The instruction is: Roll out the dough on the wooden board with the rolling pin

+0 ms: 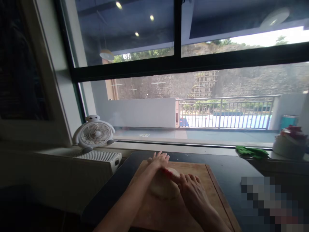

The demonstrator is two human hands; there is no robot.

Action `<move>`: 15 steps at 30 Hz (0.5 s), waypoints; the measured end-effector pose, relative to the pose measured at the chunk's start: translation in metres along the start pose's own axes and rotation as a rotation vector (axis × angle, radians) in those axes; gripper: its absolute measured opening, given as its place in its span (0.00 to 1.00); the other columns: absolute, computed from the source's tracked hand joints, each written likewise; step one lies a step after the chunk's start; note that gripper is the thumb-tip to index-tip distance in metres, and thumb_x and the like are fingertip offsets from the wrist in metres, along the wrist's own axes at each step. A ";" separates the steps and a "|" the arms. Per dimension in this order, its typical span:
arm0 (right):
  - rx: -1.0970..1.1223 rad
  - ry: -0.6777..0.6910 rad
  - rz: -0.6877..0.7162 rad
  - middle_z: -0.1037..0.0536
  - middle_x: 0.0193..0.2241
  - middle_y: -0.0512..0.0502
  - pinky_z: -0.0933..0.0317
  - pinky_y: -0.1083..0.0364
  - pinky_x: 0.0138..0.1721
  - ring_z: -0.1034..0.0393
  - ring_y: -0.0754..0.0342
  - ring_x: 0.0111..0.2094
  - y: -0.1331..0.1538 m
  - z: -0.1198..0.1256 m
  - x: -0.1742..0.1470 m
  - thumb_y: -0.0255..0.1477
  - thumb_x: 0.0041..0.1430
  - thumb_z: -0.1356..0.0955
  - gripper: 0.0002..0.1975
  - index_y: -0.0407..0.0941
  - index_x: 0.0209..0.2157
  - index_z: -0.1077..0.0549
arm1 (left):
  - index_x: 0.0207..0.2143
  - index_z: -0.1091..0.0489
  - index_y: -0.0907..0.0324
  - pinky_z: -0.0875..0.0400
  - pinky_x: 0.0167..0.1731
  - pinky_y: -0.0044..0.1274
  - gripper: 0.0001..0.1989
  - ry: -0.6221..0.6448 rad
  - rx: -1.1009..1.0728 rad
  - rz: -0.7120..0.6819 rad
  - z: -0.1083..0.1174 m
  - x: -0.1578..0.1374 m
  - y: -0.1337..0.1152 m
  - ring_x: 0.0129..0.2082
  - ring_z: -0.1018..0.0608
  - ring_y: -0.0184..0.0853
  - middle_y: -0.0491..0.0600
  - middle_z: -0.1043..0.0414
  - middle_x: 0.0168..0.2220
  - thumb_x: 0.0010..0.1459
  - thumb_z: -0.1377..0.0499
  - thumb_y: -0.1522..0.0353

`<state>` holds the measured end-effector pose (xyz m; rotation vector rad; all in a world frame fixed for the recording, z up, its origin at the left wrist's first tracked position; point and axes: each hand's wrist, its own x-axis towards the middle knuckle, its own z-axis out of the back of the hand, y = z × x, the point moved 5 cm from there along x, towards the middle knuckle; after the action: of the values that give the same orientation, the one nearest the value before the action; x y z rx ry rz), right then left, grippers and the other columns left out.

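A round, flat piece of pale dough (163,190) lies on a wooden board (200,183). Across its far part runs a rolling pin (174,176) with red on its middle, slanting from far left to near right. My left hand (159,160) rests over the pin's far left part, fingers stretched forward and apart. At the near right end, my right hand (191,187) is closed around the pin. Both hands and the left forearm cover parts of the pin and dough.
The board lies on a dark table (111,190) by a window. A white fan (96,133) stands at the left on a white slatted unit (100,157). On the right sill are a green cloth (252,152) and a pale bucket (289,146) with red cloth-like material.
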<state>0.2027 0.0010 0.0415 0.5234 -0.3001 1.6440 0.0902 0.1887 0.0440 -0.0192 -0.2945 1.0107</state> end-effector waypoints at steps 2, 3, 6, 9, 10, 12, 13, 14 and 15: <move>-0.020 -0.016 -0.041 0.26 0.36 0.44 0.44 0.49 0.43 0.34 0.48 0.39 -0.005 -0.001 0.004 0.23 0.60 0.40 0.13 0.43 0.44 0.30 | 0.42 0.27 0.55 0.51 0.56 0.44 0.17 0.019 0.013 -0.005 -0.001 0.020 -0.012 0.58 0.39 0.48 0.53 0.31 0.52 0.61 0.55 0.67; -0.029 -0.019 -0.056 0.26 0.36 0.44 0.43 0.49 0.42 0.34 0.48 0.39 -0.006 -0.001 0.005 0.22 0.59 0.40 0.13 0.43 0.43 0.30 | 0.41 0.27 0.56 0.51 0.56 0.45 0.17 0.023 0.018 0.000 -0.001 0.024 -0.015 0.58 0.38 0.48 0.53 0.31 0.52 0.61 0.56 0.67; -0.034 -0.046 -0.045 0.27 0.37 0.46 0.44 0.49 0.45 0.34 0.49 0.40 -0.002 -0.003 0.001 0.18 0.57 0.40 0.17 0.45 0.47 0.31 | 0.43 0.28 0.55 0.54 0.57 0.45 0.18 0.019 0.027 -0.004 0.003 0.011 -0.011 0.59 0.40 0.47 0.52 0.31 0.52 0.62 0.57 0.69; -0.018 -0.091 0.036 0.28 0.39 0.45 0.44 0.50 0.46 0.36 0.50 0.40 0.011 -0.003 -0.012 0.17 0.55 0.40 0.24 0.43 0.53 0.36 | 0.49 0.32 0.54 0.57 0.58 0.43 0.19 0.027 0.054 0.001 0.007 -0.032 0.010 0.62 0.45 0.43 0.50 0.35 0.56 0.62 0.57 0.68; -0.017 -0.106 0.062 0.28 0.39 0.44 0.44 0.50 0.46 0.36 0.49 0.40 0.015 -0.003 -0.016 0.17 0.55 0.39 0.24 0.42 0.54 0.37 | 0.52 0.34 0.54 0.57 0.59 0.42 0.20 0.028 0.065 0.009 0.008 -0.050 0.019 0.63 0.47 0.42 0.50 0.37 0.57 0.63 0.58 0.67; -0.018 -0.131 0.097 0.28 0.39 0.43 0.44 0.49 0.46 0.36 0.49 0.40 0.021 -0.003 -0.024 0.18 0.55 0.39 0.24 0.41 0.54 0.37 | 0.58 0.40 0.54 0.58 0.60 0.40 0.23 0.023 0.071 0.026 0.011 -0.084 0.036 0.64 0.50 0.40 0.48 0.44 0.61 0.64 0.62 0.64; -0.018 -0.141 0.108 0.28 0.39 0.43 0.44 0.49 0.47 0.36 0.48 0.41 0.022 -0.003 -0.028 0.18 0.55 0.38 0.24 0.41 0.54 0.37 | 0.60 0.45 0.54 0.58 0.60 0.40 0.24 0.017 0.067 0.029 0.012 -0.098 0.042 0.64 0.51 0.38 0.48 0.47 0.62 0.65 0.63 0.62; -0.017 -0.147 0.116 0.28 0.39 0.43 0.45 0.49 0.47 0.36 0.49 0.41 0.023 -0.001 -0.030 0.18 0.54 0.38 0.24 0.41 0.54 0.37 | 0.62 0.48 0.54 0.59 0.60 0.39 0.25 0.013 0.060 0.029 0.013 -0.108 0.047 0.64 0.53 0.37 0.47 0.50 0.63 0.65 0.64 0.61; -0.013 -0.148 0.121 0.28 0.39 0.43 0.45 0.49 0.47 0.36 0.49 0.40 0.023 0.000 -0.032 0.18 0.54 0.38 0.24 0.41 0.54 0.37 | 0.63 0.51 0.55 0.60 0.61 0.38 0.26 0.011 0.054 0.027 0.014 -0.113 0.049 0.65 0.54 0.37 0.47 0.52 0.64 0.65 0.65 0.59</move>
<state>0.1828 -0.0300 0.0280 0.6284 -0.4589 1.7216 -0.0105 0.1186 0.0232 0.0203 -0.2568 1.0450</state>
